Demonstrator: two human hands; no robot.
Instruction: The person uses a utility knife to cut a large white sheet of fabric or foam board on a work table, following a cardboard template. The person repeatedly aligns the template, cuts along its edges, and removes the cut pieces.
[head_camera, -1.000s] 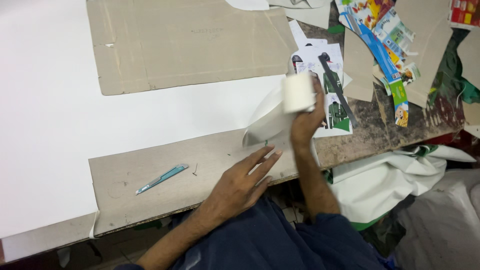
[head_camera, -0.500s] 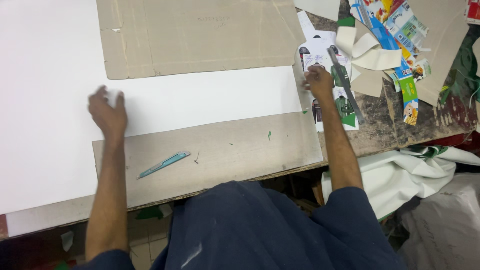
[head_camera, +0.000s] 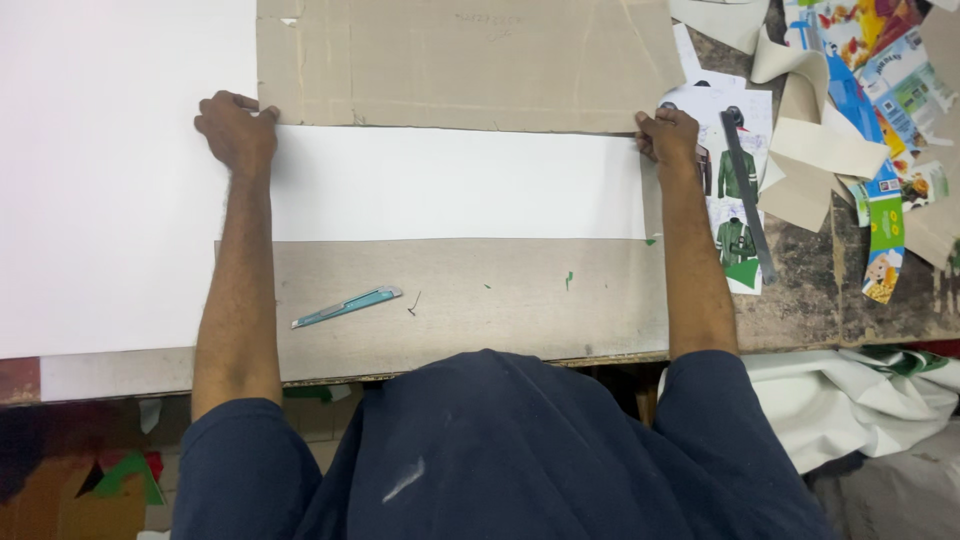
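The lower edge of the upper board (head_camera: 460, 60) is held at both ends: the left hand (head_camera: 236, 130) is closed on its lower left corner, fingers curled over the edge, and the right hand (head_camera: 668, 136) is closed on its lower right corner. Whether the white sheet (head_camera: 120, 200) beneath is pinched too cannot be told. The board lies flat at the far side of the bench, over the sheet, a strip of which is left bare between it and a lower board (head_camera: 500, 300). On the lower board, near the left forearm, a teal knife (head_camera: 346, 306) is laid. Just right of the right hand, printed cut-outs (head_camera: 735, 185) and a dark ruler (head_camera: 748, 205) are seen, with paper scraps (head_camera: 820, 150) beyond.
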